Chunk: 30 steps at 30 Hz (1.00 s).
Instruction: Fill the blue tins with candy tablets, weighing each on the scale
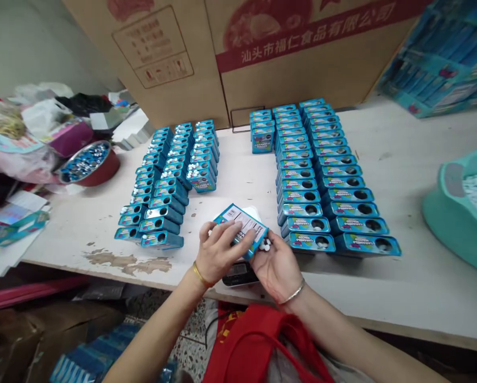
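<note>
My left hand (218, 250) grips a small blue candy box (243, 224), tilted over a small scale (238, 274) at the table's front edge. My right hand (276, 263) is cupped palm up just under the box's right end, with several small white candies (265, 245) lying on its fingers. Rows of the same blue boxes (170, 186) stand to the left. More rows of boxes (322, 175) stand to the right, their round holes facing up.
A teal plastic tub (458, 213) of white candies sits at the right. At the left stands a red bowl (89, 165) of small pieces among bags and clutter. Large cardboard cartons (238, 53) stand behind the white table (406, 149). A red bag (254, 340) lies on my lap.
</note>
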Motion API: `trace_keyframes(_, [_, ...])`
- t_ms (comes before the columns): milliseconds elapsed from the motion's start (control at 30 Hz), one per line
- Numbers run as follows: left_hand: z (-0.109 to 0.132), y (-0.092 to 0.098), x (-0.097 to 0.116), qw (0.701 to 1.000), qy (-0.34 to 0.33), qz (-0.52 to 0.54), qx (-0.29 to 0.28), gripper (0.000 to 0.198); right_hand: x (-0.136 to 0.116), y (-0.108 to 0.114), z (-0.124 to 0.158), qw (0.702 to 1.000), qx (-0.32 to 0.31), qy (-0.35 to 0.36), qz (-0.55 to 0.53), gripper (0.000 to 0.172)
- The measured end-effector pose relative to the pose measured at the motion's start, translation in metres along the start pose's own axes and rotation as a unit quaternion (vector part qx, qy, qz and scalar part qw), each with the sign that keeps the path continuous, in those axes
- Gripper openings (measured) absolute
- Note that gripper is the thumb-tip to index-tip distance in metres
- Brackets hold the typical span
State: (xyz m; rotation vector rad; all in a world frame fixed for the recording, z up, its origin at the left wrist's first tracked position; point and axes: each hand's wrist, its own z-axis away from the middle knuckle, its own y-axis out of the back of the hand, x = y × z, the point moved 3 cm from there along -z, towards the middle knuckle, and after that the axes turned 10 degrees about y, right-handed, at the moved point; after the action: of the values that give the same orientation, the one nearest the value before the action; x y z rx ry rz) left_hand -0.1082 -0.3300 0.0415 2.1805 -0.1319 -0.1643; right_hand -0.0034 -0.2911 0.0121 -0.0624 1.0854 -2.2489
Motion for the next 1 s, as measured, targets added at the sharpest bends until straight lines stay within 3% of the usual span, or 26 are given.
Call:
trace_keyframes(100, [0.002,0.011,0.004,0.998,-0.031,-0.025,0.053,0.025,0.002,0.0,-0.004,1.0,0.004,-0.01,-0.007,0.029])
trace_keyframes(233, [0.011,0.013,0.001,0.995,-0.01,-0.029,0.09,0.024,0.004,0.001,-0.007,0.999,-0.031,-0.024,-0.004,0.022])
trace_keyframes(500, [0.02,0.01,-0.003,0.994,0.027,-0.032,0.102,0.026,0.006,0.004,-0.01,0.998,-0.038,-0.04,-0.002,0.017])
trace_keyframes(600, [0.022,0.004,-0.009,0.992,0.097,0.043,0.061,0.03,0.003,0.006,-0.01,0.999,-0.044,-0.02,0.003,0.017])
trace_keyframes(667, [0.024,-0.006,-0.015,0.973,0.181,0.144,0.016,0.034,-0.002,0.011,-0.008,0.999,-0.039,-0.007,0.022,0.017])
trace_keyframes(800, [0.028,-0.032,-0.024,0.879,0.312,0.36,-0.029,0.038,-0.015,0.031,-0.002,0.997,-0.022,-0.004,0.08,0.019])
trace_keyframes(867, [0.029,-0.044,-0.025,0.846,0.338,0.411,-0.037,0.04,-0.021,0.043,0.003,0.995,-0.02,-0.017,0.101,0.018])
trace_keyframes(1000, [0.031,-0.059,-0.026,0.817,0.359,0.446,-0.064,0.041,-0.034,0.062,0.012,0.992,-0.013,-0.037,0.119,0.019])
